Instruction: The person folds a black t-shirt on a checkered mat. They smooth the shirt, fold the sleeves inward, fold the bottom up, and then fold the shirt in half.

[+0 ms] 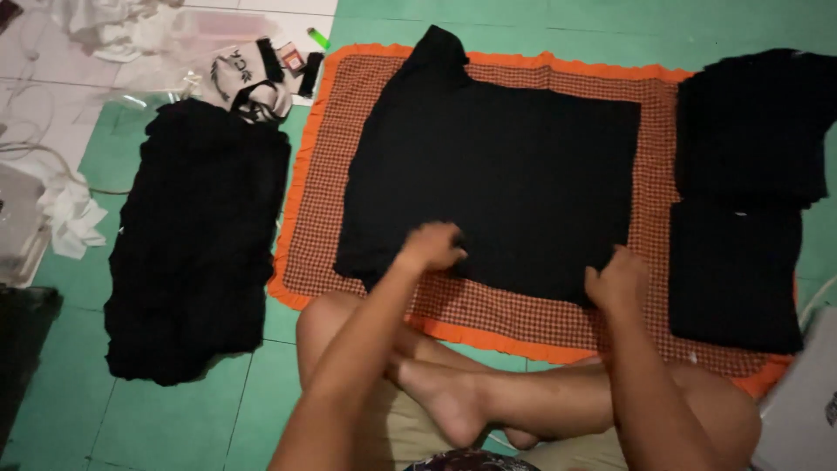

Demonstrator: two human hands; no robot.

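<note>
Two hands rest on the shirt's (497, 174) near edge: left hand (432, 246) with fingers curled, pinching the hem; right hand (617, 279) clenched on its corner. Shirt spreads beyond the fingers, long axis sideways, on the mat (649, 187).

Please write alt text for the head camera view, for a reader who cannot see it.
A seated person's left hand and right hand rest on the near edge of a flat black cloth garment spread over a checked mat with orange frill; black cloth piles lie beside it.
</note>
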